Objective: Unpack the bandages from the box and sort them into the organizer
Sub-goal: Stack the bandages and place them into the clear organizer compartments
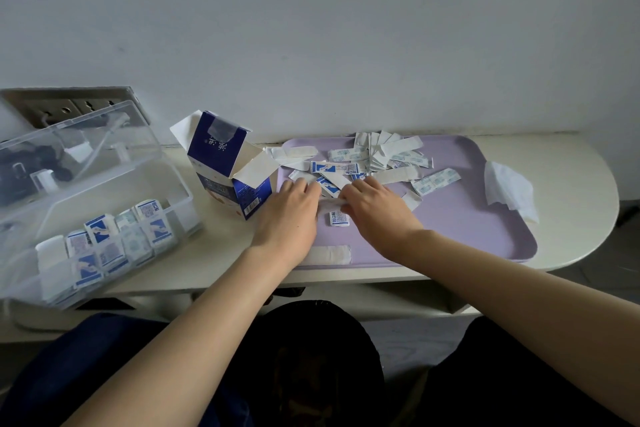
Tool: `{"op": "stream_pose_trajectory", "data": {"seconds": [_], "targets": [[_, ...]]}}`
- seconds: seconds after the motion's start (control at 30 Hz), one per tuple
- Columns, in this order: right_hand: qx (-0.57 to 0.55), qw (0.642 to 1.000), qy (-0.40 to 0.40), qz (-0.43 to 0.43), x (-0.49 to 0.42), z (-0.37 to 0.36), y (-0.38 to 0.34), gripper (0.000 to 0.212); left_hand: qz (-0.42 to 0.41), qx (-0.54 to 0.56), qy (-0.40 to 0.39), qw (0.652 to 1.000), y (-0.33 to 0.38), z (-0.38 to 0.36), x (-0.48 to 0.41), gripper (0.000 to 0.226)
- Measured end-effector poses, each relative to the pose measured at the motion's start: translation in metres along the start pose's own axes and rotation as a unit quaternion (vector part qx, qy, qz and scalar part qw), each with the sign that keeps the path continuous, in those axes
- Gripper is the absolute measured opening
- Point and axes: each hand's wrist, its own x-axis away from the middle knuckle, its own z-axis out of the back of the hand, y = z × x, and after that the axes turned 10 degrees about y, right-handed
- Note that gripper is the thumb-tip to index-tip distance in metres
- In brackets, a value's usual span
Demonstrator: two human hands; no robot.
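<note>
Loose wrapped bandages [384,158], white and blue-printed, lie scattered over the far part of a lilac tray [467,218]. My left hand [289,215] and my right hand [377,210] rest palm-down on the tray's left side, both pinching one white bandage strip [329,202] between them. A small folded blue-printed bandage [338,219] lies just below that strip. An open blue and white bandage box [225,163] stands left of the tray. The clear plastic organizer [104,239] at far left holds several upright bandages in its compartments.
A crumpled white tissue [509,194] lies on the tray's right edge. One white bandage [330,254] sits at the tray's near edge. The organizer's clear lid [79,149] stands open against the wall, in front of a wall socket [69,107]. The cream table ends in a rounded right end.
</note>
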Motion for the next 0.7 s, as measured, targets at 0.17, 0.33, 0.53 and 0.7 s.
{"op": "stream_pose_trajectory", "data": {"seconds": [0.17,0.33,0.53,0.7], "targets": [[-0.029,0.994,-0.102,-0.035,0.002,-0.012,0.002,0.033,0.033,-0.002,-0.082,0.996,0.001,-0.012,0.005,0.029],[-0.057,0.995,-0.068,-0.052,-0.003,-0.009,-0.001,0.023,0.028,0.018,-0.048,0.998,-0.001,-0.010,0.001,0.021],[-0.064,0.993,-0.070,-0.064,-0.007,-0.003,0.003,0.024,0.027,0.031,0.007,0.999,-0.004,-0.004,-0.003,0.020],[-0.090,0.988,-0.095,-0.076,-0.004,-0.004,0.003,0.028,0.043,0.058,0.003,0.997,-0.001,-0.002,-0.001,0.007]]}}
